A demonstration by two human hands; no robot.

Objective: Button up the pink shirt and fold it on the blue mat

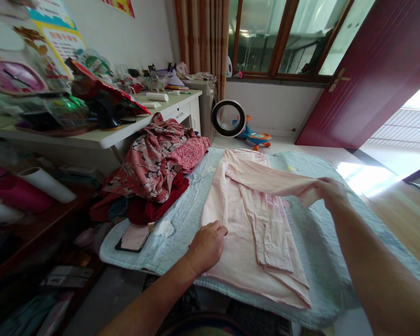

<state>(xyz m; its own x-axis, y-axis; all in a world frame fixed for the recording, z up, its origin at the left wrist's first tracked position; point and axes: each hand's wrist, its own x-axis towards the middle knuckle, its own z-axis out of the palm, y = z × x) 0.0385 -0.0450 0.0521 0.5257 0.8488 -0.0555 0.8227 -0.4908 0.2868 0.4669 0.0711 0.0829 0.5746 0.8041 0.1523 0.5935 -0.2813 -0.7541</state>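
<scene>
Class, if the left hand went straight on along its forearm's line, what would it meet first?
The left hand would most likely meet the pale pink shirt right beside it, then the sleeve lying flat on it; exact contact is hard to judge.

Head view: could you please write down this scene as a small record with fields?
garment: pale pink shirt, spread out
surface: light blue quilted cover
left grip: curled at the shirt's left side in the picture; unclear whether it pinches cloth
right grip: closed on the end of one sleeve, stretched toward the right
other sleeve: lying over the shirt, its cuff toward the near side
to the left: heap of clothes, patterned and plain red
background right: dark red door, open
</scene>
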